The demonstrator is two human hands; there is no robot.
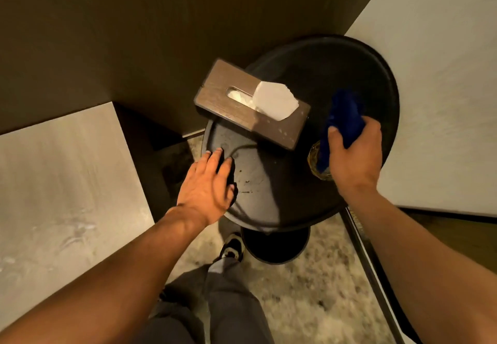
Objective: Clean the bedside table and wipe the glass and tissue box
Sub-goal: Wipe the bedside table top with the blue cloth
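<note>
Head view: tabletop (269,198) w/ specks near box (242,110), so wiping barely begun. Right grip (355,155) clutches cloth (344,120) over glass (317,161) right of box; left grip (207,182) open, flat, empty.

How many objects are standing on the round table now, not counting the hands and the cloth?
2: the wooden tissue box at the table's far left edge, and a glass partly hidden under the blue cloth in the right hand.

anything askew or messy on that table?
Yes. The tissue box sits skewed, one end overhanging the round table's rim. Pale specks dot the box and the tabletop near the left hand. The right hand holds a blue cloth.
</note>
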